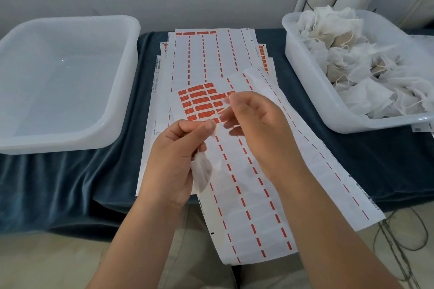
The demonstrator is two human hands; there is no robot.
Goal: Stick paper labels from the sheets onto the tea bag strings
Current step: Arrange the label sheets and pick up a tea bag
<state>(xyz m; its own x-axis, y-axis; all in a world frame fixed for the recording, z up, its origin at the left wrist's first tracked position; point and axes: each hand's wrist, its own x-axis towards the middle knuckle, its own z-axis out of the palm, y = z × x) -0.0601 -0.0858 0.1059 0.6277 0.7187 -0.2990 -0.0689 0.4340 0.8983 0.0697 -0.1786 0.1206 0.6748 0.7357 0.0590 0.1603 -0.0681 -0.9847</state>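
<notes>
Over label sheet: left hand fingers clamped on tea bag, right hand fingers pinching its string, near orange labels.

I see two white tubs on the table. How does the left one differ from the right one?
The left tub shows a bare floor; the right tub is heaped with tea bags. The left tub lies square-on; the right tub looks turned at an angle. Both are translucent white plastic, on the blue cloth, flanking the label sheets.
</notes>
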